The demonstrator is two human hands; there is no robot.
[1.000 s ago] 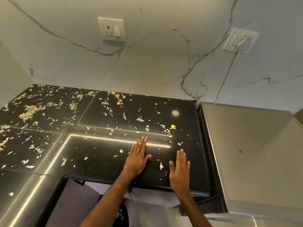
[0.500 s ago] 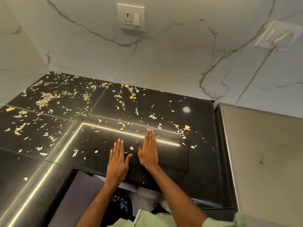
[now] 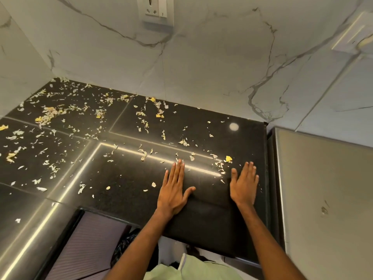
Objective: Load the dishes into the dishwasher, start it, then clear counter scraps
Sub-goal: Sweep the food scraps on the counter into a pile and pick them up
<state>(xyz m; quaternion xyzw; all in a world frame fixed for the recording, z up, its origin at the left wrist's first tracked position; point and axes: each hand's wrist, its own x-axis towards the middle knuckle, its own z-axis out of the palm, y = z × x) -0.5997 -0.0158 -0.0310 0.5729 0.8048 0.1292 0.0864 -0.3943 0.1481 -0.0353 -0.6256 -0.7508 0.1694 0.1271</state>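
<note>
Head view: your left hand (image 3: 174,190) and right hand (image 3: 243,185) lie flat, fingers straight, holding nothing; placed to sweep the scraps (image 3: 220,164) off the counter (image 3: 125,178).

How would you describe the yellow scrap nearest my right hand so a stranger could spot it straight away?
Find the black countertop and go to its right end, next to the grey steel surface. The right hand lies flat there, and just beyond its thumb side sits the yellow scrap. It is the only bright yellow piece there, among smaller pale flakes.
</note>
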